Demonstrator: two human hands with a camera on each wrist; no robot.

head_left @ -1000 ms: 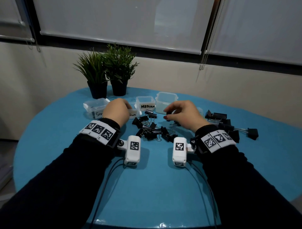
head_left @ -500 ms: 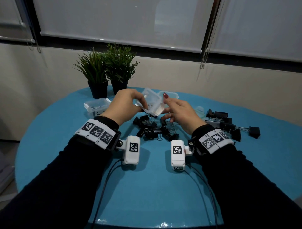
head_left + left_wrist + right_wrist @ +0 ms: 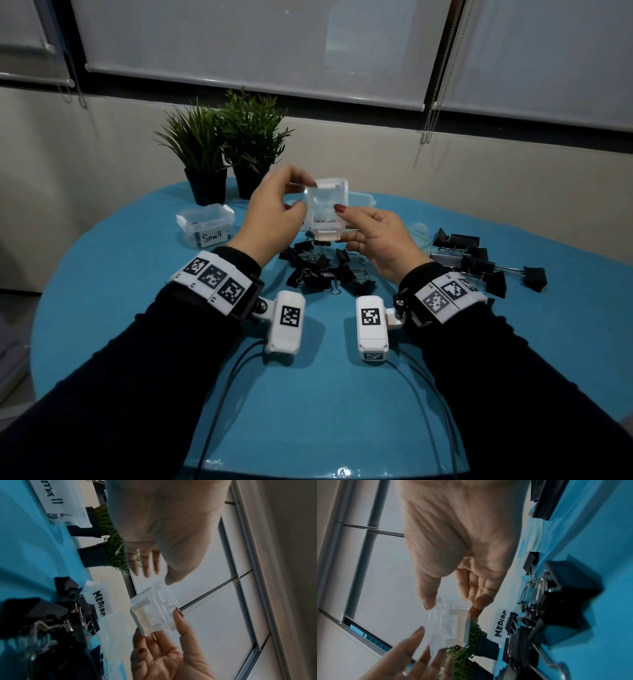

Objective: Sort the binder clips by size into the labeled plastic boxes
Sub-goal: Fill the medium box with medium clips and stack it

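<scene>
Clear plastic caught the light where I held a lid (image 3: 327,205) up between both hands, above the heap of clips (image 3: 329,270) on the tabletop (image 3: 308,394). My left hand (image 3: 274,212) pinched its far edge with thumb and fingertips, and my right hand (image 3: 380,236) pinched the near side, thumb on the face and fingers curled beneath; I judged two grips were used because the piece was thin, slick and awkward to turn with one. It was tilted toward me, I think so its latch tabs could be seen and freed from the box it belonged to. The box marked "Medium" (image 3: 100,605) sat just behind the clips, close enough to drop them in without reaching. The "Small" box (image 3: 205,226) stood to the left, its lid on, and a third box (image 3: 361,198) was partly hidden behind the raised lid; I could not read any label on it. Bigger clips (image 3: 479,263) lay apart on the right, a rough grouping that should ease sorting. No clip was in either hand, so sorting looked barely begun. Two plants (image 3: 226,147) stood at the back, clear of the work.
</scene>
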